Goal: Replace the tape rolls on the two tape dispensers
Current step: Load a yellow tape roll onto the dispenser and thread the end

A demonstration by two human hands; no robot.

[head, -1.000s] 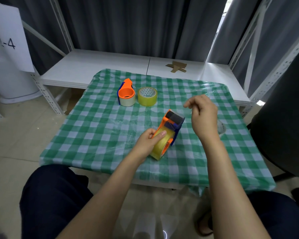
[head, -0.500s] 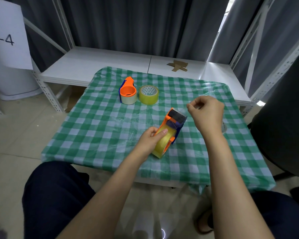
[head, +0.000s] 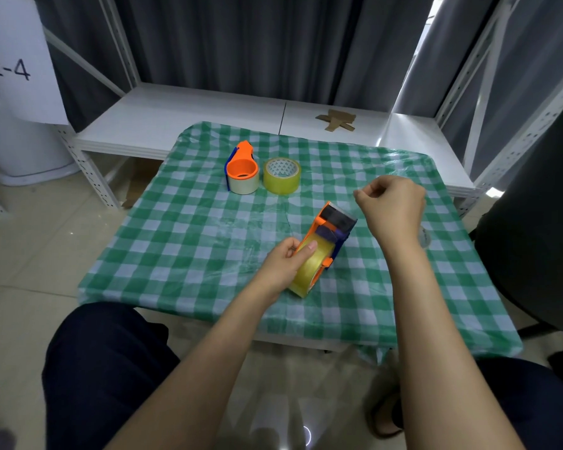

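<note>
Two hands busy: our left hand clamps the dispenser; right hand, at two o'clock, pinches shut — seemingly on tape — so we pull steadily.

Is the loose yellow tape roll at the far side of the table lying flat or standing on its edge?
Lying flat. The loose yellow tape roll shows its open core facing up, resting on the checked tablecloth beside the far dispenser.
</note>
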